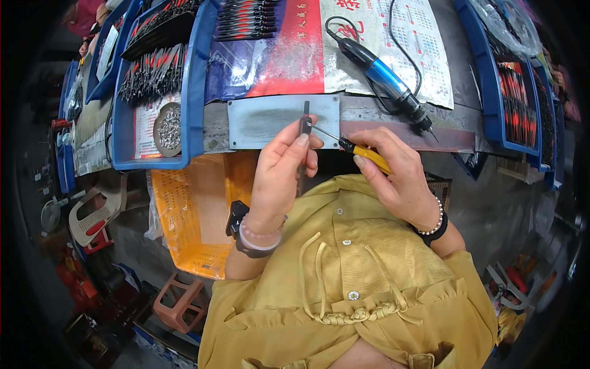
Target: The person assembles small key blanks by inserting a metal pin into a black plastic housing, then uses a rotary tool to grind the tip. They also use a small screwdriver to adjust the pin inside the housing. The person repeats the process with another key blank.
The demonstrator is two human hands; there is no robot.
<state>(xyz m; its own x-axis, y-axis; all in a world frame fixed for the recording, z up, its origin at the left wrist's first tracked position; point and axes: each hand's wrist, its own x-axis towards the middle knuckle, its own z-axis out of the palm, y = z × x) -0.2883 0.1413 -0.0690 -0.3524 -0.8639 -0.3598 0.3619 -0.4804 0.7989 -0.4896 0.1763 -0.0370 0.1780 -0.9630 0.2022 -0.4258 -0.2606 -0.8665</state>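
Observation:
My left hand is closed around a slim, dark, bar-shaped tool, held upright just over the near edge of the bench. In my right hand is a screwdriver with a yellow handle. Its thin shaft points left, and the tip meets the dark tool near my left fingertips. A pale metal plate with a dark smudge lies right behind my hands. Beyond it to the right rests a blue-and-black electric screwdriver with a cord, lying on printed sheets.
At the left, a blue bin holds many black-and-red tools and a dish of small silver screws. Similar tools lie in a row at the back. Another blue bin stands right. An orange crate sits below the bench edge.

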